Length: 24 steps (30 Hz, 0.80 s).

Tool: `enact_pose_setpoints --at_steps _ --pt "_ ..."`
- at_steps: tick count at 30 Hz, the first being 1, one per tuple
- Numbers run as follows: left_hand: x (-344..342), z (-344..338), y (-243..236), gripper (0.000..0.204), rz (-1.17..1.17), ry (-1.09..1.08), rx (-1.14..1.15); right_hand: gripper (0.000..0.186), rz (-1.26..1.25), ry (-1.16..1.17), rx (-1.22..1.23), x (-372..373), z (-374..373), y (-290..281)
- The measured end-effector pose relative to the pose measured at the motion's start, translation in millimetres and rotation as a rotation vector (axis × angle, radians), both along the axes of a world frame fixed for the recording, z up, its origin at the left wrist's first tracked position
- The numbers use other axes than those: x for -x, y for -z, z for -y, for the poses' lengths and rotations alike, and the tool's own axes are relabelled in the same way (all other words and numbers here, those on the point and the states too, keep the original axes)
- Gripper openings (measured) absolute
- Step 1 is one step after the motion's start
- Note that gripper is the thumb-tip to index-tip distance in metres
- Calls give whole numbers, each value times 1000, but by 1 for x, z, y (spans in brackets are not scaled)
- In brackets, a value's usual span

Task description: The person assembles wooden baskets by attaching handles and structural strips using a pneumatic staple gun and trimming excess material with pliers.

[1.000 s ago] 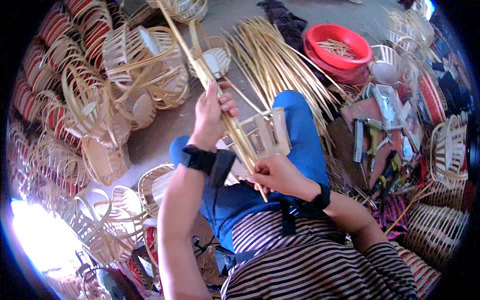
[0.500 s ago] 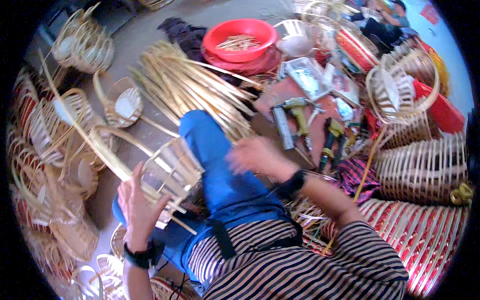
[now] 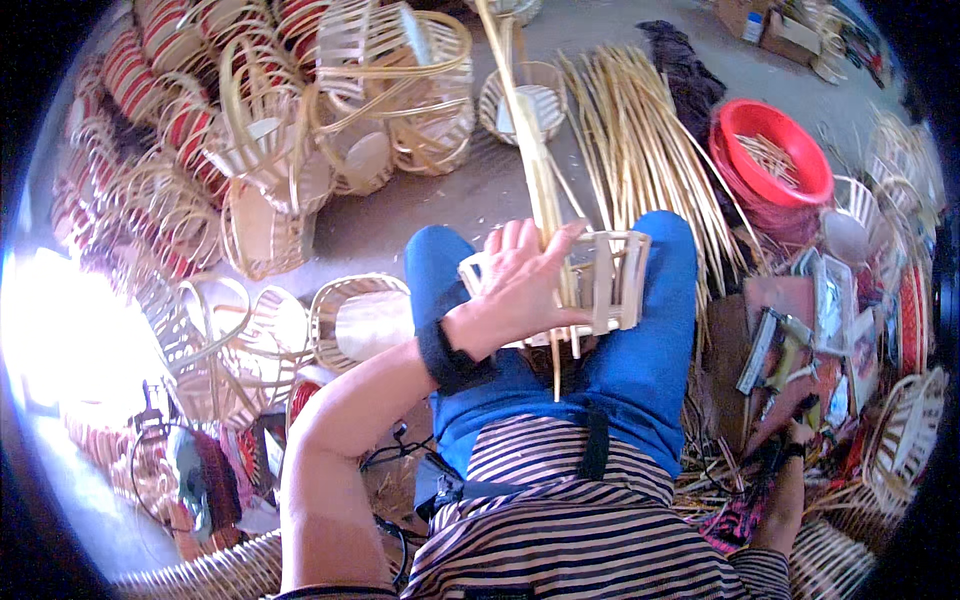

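My left hand (image 3: 505, 290) is closed over a small pale slatted basket frame (image 3: 618, 285) between my knees, gripping it with long cane strips (image 3: 530, 140) that stand up beyond it. My right hand (image 3: 798, 432) is down at the right among tools, fingers around a dark hand tool with a yellowish-green part (image 3: 807, 410); the exact tool is hard to make out. Just above it lies a nail gun (image 3: 775, 360) on a reddish board (image 3: 770, 300).
Stacked baskets (image 3: 160, 60) fill the left, with handled baskets (image 3: 355, 320) beside my left knee. A bundle of canes (image 3: 640, 120) lies ahead, near a red basin (image 3: 740, 120) holding short sticks. Cardboard boxes (image 3: 785, 35) sit at the back; more baskets (image 3: 905, 430) crowd the right.
My right hand has let go of the cane strips and moved down to the tools at the right. My left hand still holds strips and frame. The view has swung right and back.
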<state>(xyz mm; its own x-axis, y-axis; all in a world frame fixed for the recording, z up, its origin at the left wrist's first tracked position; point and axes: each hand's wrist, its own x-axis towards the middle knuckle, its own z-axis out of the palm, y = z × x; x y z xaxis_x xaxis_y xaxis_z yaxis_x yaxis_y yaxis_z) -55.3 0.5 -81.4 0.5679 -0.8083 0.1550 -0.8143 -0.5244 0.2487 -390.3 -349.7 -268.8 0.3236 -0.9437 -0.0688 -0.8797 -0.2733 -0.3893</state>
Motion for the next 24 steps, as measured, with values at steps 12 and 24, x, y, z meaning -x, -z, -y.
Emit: enact_pose_setpoints --at_steps 12,24 --pt "1 15 3 88 -5 -66 -26 18 662 -91 -857 -9 -30 -112" --pt "6 13 -4 84 93 -76 87 25 556 -1026 -521 -136 -195 -201"
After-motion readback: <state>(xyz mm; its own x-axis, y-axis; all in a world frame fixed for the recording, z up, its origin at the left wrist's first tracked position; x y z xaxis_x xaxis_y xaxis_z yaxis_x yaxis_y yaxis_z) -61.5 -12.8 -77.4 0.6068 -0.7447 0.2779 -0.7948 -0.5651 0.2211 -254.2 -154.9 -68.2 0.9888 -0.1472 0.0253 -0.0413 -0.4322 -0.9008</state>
